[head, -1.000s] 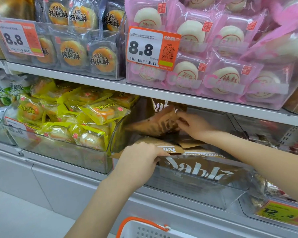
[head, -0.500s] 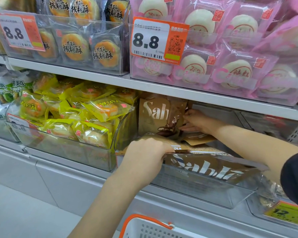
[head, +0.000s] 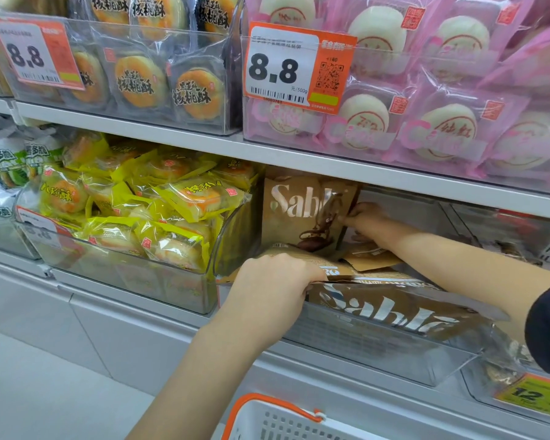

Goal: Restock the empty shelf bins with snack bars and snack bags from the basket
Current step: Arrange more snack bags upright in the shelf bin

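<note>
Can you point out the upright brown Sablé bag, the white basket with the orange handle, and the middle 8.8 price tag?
Upright Sablé bag (head: 294, 214): head view, its printed front.
White basket (head: 277, 422): head view, its perforated wall.
Middle 8.8 price tag (head: 280, 69): head view, its white number panel.

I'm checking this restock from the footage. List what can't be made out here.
1. Left hand fingertips: curled over the flat brown bags, head view.
2. Basket contents: cut off by the bottom edge.
3. Right hand fingertips: behind the upright brown bag.
4. Yellow price tag: cut by the right edge.
</note>
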A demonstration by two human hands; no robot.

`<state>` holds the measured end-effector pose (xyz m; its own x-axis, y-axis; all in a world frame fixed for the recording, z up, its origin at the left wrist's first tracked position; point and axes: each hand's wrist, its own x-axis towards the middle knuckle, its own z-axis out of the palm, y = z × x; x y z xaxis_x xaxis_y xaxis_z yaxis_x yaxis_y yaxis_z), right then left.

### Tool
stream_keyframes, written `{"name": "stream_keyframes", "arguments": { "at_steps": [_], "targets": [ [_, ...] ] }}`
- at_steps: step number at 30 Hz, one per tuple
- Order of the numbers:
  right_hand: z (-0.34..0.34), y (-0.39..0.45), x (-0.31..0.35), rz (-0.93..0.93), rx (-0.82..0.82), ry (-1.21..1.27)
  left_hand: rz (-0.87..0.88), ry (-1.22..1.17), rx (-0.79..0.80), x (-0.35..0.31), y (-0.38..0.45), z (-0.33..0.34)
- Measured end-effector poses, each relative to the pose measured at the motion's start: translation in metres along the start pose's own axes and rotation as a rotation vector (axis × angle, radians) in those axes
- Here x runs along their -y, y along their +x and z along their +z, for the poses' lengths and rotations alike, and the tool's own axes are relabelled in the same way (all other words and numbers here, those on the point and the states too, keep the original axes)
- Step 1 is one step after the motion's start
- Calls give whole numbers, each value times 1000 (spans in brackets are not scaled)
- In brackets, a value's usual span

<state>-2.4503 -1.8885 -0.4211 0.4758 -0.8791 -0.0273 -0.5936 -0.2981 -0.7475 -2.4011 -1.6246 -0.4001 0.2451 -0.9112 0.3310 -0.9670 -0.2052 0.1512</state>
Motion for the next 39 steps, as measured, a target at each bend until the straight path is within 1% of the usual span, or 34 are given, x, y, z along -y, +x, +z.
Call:
{"name": "stream_keyframes", "arguments": {
  "at_steps": [6,10,12,13,15,16,17,18,19,20,21,22,24,25,27,29,30,31,32,34,35,37,39],
  "targets": [
    [17,9,-4,27,50,238,8,35,-8,-1,0,-2],
    [15,7,-5,39,105,289,5,35,-7,-1,0,-2],
    [8,0,-3,21,123,235,11,23,-10,0,0,-1],
    [4,-6,-1,-23,106,131,10,15,-6,1,-1,0],
    [-6,-25,3,-184,93,-122,7,1,-12,2,-2,0],
    [-14,-37,6,-263,166,-206,6,-10,-17,2,-2,1],
    [-24,-50,10,-326,317,-260,0,-3,-11,1,-2,1],
    [-34,-63,13,-357,528,-283,-5,21,-10,1,-3,0],
    [-43,-75,17,-348,745,-284,-6,34,-14,-1,-3,-1],
    [-49,-84,19,-333,908,-293,-13,23,-24,-2,-5,-2],
    [-52,-89,17,-354,992,-338,-24,28,-33,-5,-6,-3],
    [-53,-90,15,-407,988,-411,-30,43,-48,-5,-8,-3],
    [-50,-91,13,-510,850,-488,-15,51,-159,-8,-10,-1],
    [-49,-92,15,-542,776,-462,-39,40,-169,-11,-11,-2],
    [-45,-97,19,-634,632,-442,-51,-13,-125,-13,-13,4],
    [-43,-99,22,-806,418,-617,-58,-34,-98,-11,-13,17],
    [-43,-99,23,-892,353,-699,-62,-78,-123,-11,-13,17],
    [-42,-99,23,-958,351,-747,-37,-103,-178,-11,-14,18],
    [-41,-99,25,-990,393,-756,-22,-114,-206,-12,-14,18],
    [-38,-96,27,-951,469,-697,0,-104,-257,-11,-13,23],
    [-35,-93,26,-908,473,-660,10,-93,-285,-11,-12,25],
    [-26,-82,22,-823,429,-633,10,-65,-339,-15,-11,22],
    [-17,-72,20,-673,373,-603,17,-20,-369,-16,-10,20]
  ]
}}
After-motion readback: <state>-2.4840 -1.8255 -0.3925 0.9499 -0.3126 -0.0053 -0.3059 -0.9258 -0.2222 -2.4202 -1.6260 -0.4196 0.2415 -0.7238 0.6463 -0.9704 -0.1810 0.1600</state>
